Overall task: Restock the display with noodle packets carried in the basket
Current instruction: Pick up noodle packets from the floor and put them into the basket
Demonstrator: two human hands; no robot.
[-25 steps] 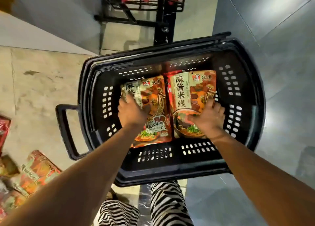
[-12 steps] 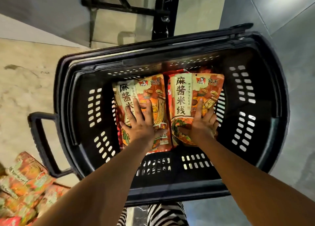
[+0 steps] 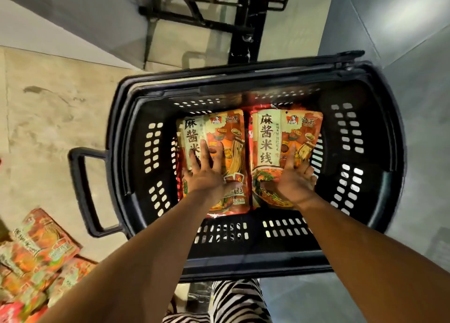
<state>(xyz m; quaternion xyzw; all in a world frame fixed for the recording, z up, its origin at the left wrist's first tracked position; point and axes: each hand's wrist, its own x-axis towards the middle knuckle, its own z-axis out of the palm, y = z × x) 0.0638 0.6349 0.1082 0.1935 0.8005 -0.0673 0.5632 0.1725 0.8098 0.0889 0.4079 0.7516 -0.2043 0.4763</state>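
floor left: beige floor tiles [image 3: 60, 132], dark stain [image 3: 36, 90] near far edge | floor right: grey floor tiles [image 3: 414, 42], glossy, light glare | top centre: black metal frame [image 3: 246, 30] standing across the beige/grey seam, upper part cut off | bottom centre: zebra-striped trousers [image 3: 238, 300]
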